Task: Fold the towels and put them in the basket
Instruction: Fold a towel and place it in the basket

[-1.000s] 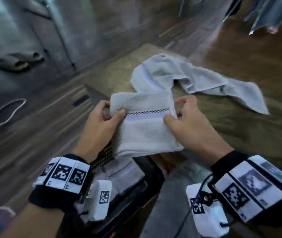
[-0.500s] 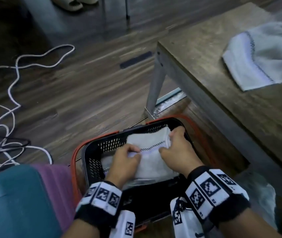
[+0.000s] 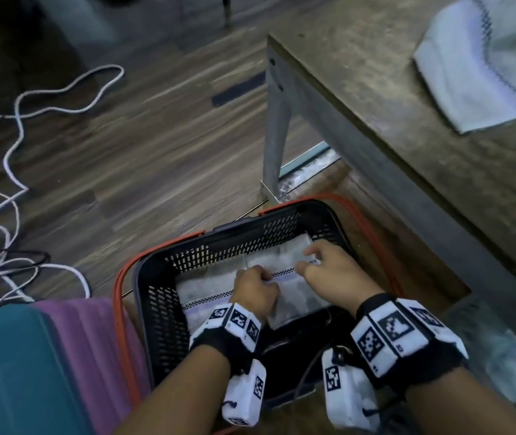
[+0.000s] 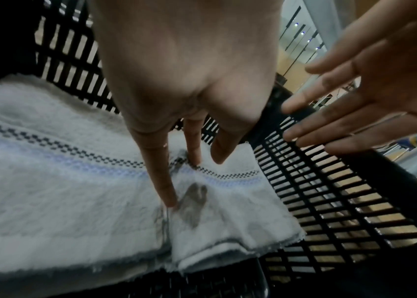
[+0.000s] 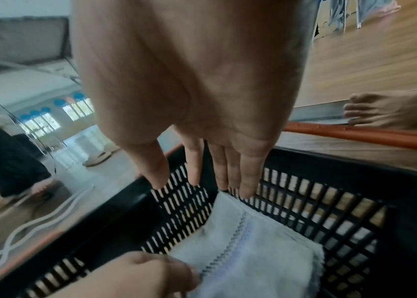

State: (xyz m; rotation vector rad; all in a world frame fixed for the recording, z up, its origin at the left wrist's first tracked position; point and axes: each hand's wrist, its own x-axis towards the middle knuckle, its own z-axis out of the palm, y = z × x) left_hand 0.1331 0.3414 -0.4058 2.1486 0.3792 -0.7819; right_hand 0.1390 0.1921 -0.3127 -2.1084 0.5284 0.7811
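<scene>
A black mesh basket (image 3: 250, 227) with orange handles stands on the floor beside the table leg. Two folded white towels lie side by side in it, one at the left (image 3: 203, 293) and one at the right (image 3: 294, 293). My left hand (image 3: 259, 274) reaches down, and its fingertips (image 4: 170, 203) press into the seam between the two towels. Fingers straight, my right hand (image 3: 313, 262) hovers over the right towel's (image 5: 253, 252) far corner and holds nothing. A loose, unfolded white towel (image 3: 486, 64) lies on the wooden table (image 3: 376, 89).
White cables (image 3: 14, 152) snake over the wooden floor at the left. Teal and purple fabric (image 3: 30, 372) fills the lower left, against the basket's orange handle (image 3: 118, 277). The metal table leg (image 3: 277, 136) stands just behind the basket. A bare foot (image 5: 393, 110) rests beyond the basket.
Both hands carried the folded towel from above the table down into the basket. It now lies beside the other towel, and my right hand has let go of it.
</scene>
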